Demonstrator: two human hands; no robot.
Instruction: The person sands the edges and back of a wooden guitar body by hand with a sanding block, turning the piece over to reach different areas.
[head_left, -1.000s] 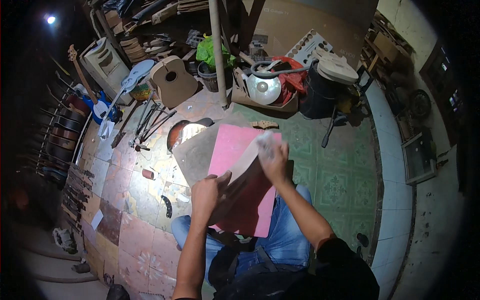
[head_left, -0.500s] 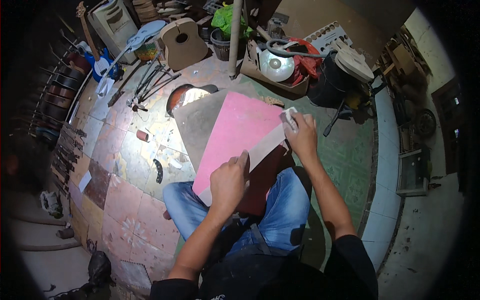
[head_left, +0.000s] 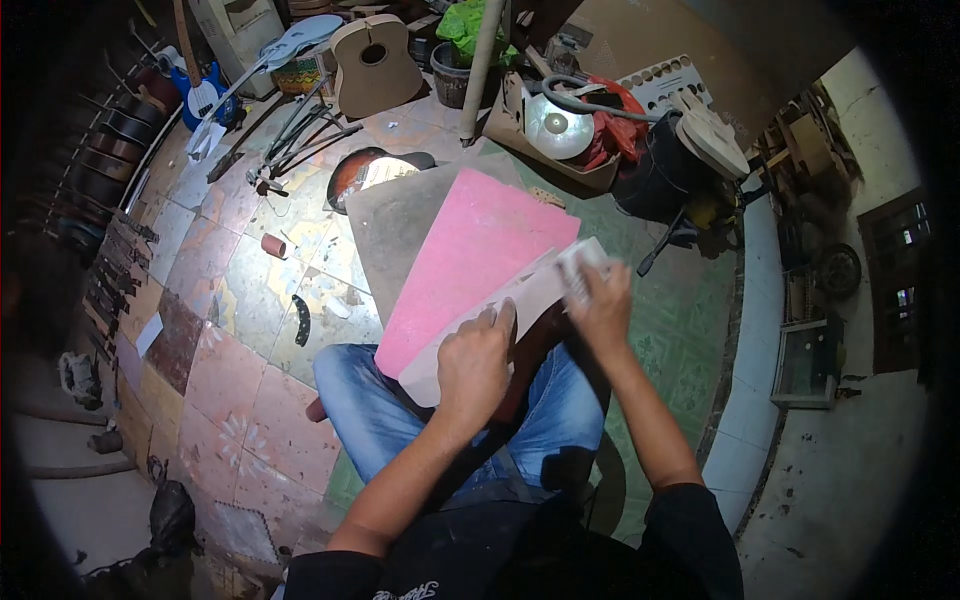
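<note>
I sit on the floor in blue jeans with a dark reddish wooden piece [head_left: 530, 345] across my lap. My left hand [head_left: 475, 370] presses down on a pale flat strip [head_left: 500, 310] lying over that piece. Around a small whitish pad or block [head_left: 580, 265] at the strip's far end, my right hand [head_left: 600, 305] is closed. A pink sheet [head_left: 470, 260] lies under the work, on top of a grey board [head_left: 395, 225] on the tiled floor.
An unfinished guitar body [head_left: 375, 65] leans at the back, beside a blue guitar [head_left: 200, 95] and metal stands [head_left: 300, 130]. A sunburst guitar body [head_left: 370, 172] lies near the board. A cardboard box [head_left: 560, 135] with a round metal thing, a black bin [head_left: 660, 170] and a pole [head_left: 478, 70] stand beyond.
The view has tilted down and closer to my lap. My left hand has slid onto the pale strip, while my right hand stays at its far end with the pad.
</note>
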